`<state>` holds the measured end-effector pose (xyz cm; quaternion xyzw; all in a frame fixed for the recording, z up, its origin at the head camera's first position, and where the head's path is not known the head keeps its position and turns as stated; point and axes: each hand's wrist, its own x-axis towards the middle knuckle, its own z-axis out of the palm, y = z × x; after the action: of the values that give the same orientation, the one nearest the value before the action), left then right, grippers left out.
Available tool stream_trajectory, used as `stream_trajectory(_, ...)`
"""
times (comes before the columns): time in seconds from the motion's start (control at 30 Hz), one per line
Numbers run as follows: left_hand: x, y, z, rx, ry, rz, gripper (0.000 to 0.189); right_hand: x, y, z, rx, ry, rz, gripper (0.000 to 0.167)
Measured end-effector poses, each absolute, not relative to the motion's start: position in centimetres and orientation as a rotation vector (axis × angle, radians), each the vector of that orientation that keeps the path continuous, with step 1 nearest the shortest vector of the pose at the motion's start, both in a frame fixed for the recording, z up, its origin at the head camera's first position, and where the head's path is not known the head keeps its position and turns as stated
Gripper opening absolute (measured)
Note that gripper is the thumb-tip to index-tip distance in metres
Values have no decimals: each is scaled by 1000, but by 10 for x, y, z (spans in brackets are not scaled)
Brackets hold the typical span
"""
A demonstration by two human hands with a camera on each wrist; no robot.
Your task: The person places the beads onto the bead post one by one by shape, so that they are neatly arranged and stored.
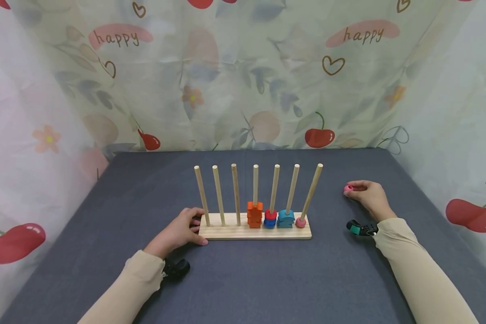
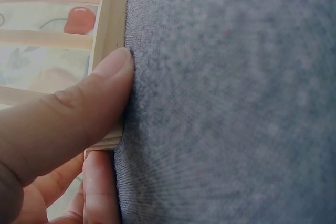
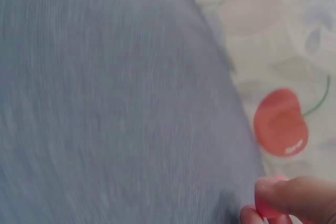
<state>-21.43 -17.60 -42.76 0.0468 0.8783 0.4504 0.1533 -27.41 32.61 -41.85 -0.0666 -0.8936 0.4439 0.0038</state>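
Note:
My left hand (image 1: 181, 228) grips the left end of a wooden peg board (image 1: 235, 232), with the thumb along its front edge, as the left wrist view also shows. Seven upright rods would be several: three at the left are bare. Orange pieces (image 1: 254, 215) sit on the middle rod. To their right come a red bead over a blue one (image 1: 270, 219), light blue pieces (image 1: 285, 219), and a pink bead (image 1: 300, 222) low on the rightmost rod. Out to the right of the board, my right hand (image 1: 368, 196) pinches another pink bead (image 3: 266, 203) between thumb and fingers.
A dark grey cloth covers the table (image 1: 243, 279). Behind it and at both sides hangs a patterned curtain (image 1: 243, 90) with cherries and flowers. Each wrist wears a black strap (image 1: 362, 228).

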Motion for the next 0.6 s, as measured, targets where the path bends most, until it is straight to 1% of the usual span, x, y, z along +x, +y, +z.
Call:
stream_trajectory(0.17, -215, -176, -428, 140, 2518, 1290, 81, -267, 310, -411, -206, -2668, 1583, 55)
stream_trajectory(0.33, -216, -176, -429, 139, 2526, 1276, 82, -256, 288, -389, -103, -2444, 1747, 56)
stream_trajectory(0.57, -216, -176, -429, 123, 2525, 1271, 81, -231, 252, -345, 154, -1943, 2065, 31)
stream_trajectory(0.6, -216, -176, -429, 122, 2523, 1273, 81, -226, 247, -338, 184, -1885, 2087, 31)
